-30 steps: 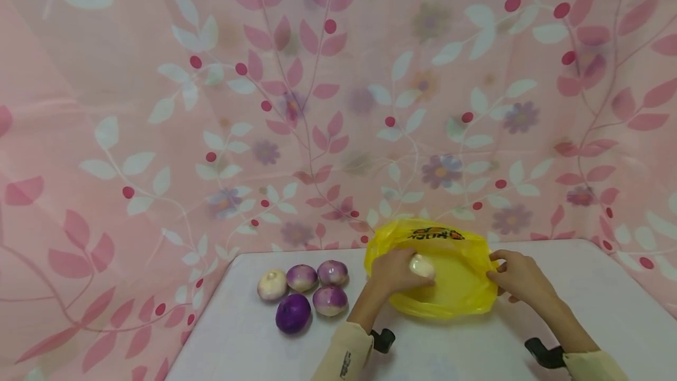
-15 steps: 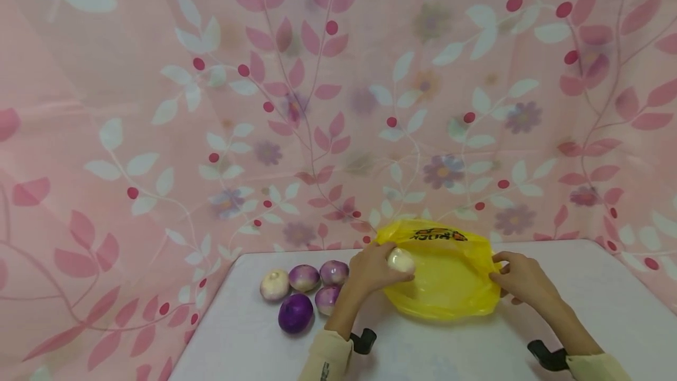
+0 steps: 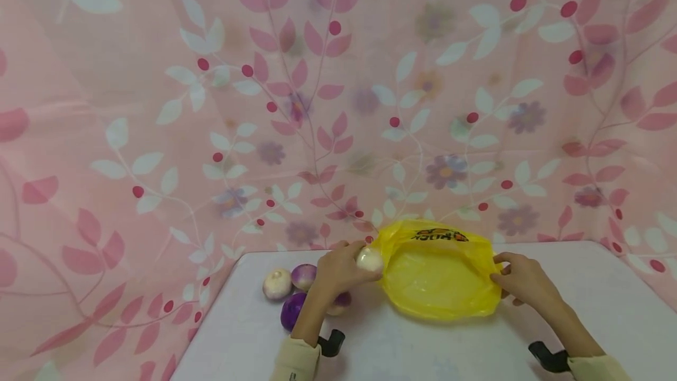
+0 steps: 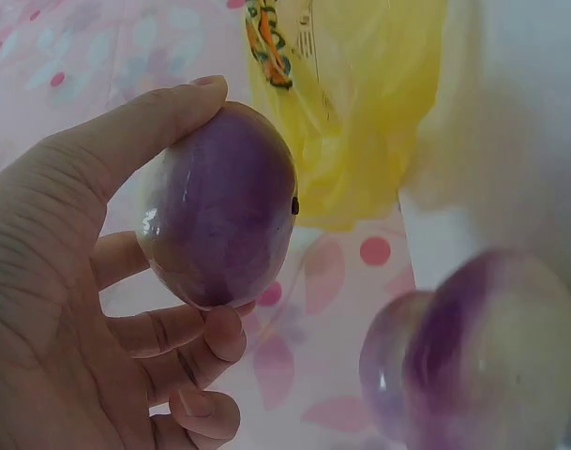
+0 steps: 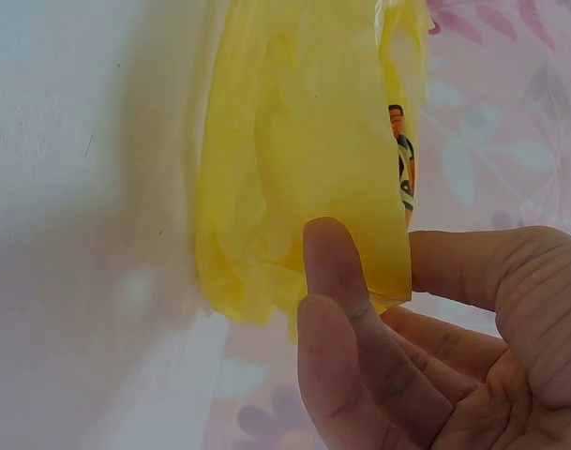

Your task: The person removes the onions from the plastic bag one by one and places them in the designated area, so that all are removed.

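Note:
A glossy purple-and-white turnip [image 3: 370,261] is held between the thumb and fingers of my left hand [image 3: 338,270], raised just left of the yellow plastic bag [image 3: 439,284]. In the left wrist view its purple side faces the camera. My right hand [image 3: 522,278] pinches the bag's right edge between thumb and fingers, and the bag's mouth gapes toward me. More turnips lie left of the bag: a pale one [image 3: 277,284], a deep purple one [image 3: 292,311], a mauve-and-white one [image 3: 304,277] and another [image 3: 339,304] partly covered by my left forearm.
A white-covered table [image 3: 423,351] carries everything. Behind it hangs a pink curtain [image 3: 338,104] with leaves and flowers. A black wrist mount [image 3: 332,343] sits under the left wrist, another mount [image 3: 549,357] under the right.
My left hand has moved left with the turnip, from inside the bag's mouth to beside the bag, now over the other turnips. The right hand keeps its hold on the bag.

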### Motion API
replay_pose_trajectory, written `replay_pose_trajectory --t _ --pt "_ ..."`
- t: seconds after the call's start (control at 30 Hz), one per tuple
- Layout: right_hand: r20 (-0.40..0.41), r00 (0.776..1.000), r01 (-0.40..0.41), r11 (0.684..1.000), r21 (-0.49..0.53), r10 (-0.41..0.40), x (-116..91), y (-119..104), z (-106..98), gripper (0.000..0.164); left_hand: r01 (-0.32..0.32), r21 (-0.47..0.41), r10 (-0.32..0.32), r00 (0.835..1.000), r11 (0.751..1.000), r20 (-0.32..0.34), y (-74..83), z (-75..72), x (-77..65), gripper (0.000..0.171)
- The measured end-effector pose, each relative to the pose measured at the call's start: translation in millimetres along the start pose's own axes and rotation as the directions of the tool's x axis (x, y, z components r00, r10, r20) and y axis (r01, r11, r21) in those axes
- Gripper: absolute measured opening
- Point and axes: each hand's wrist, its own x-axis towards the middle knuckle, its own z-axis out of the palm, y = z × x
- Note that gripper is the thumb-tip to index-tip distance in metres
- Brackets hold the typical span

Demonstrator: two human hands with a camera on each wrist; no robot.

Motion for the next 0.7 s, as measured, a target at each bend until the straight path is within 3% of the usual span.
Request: replay_pose_trajectory --t 0.2,0.4,0.57,0.7 --pt "0.003 1.0 0.008 1.0 0.003 -0.008 -1 0 0 0.05 0.041 -0.03 -0.041 0.999 0.999 0.006 -21.0 -16.6 -12.1 0.071" --pt "0.004 1.0 0.023 1.0 0.016 -0.023 -2 0 1 0.051 0.103 0.015 -0.103 0.995 0.995 -0.005 -45.0 -29.8 -20.0 0.077" --pt "0.005 1.0 0.015 1.0 0.018 -0.015 -2 1 0 0.051 0.129 0.009 -0.129 0.992 0.992 -0.007 -60.1 -39.1 -28.7 0.069" --pt "0.004 1.0 0.001 1.0 0.014 -0.001 -1 2 1 0.051 0.157 0.053 -0.156 0.987 0.986 -0.025 -75.9 -46.5 -38.8 0.072"
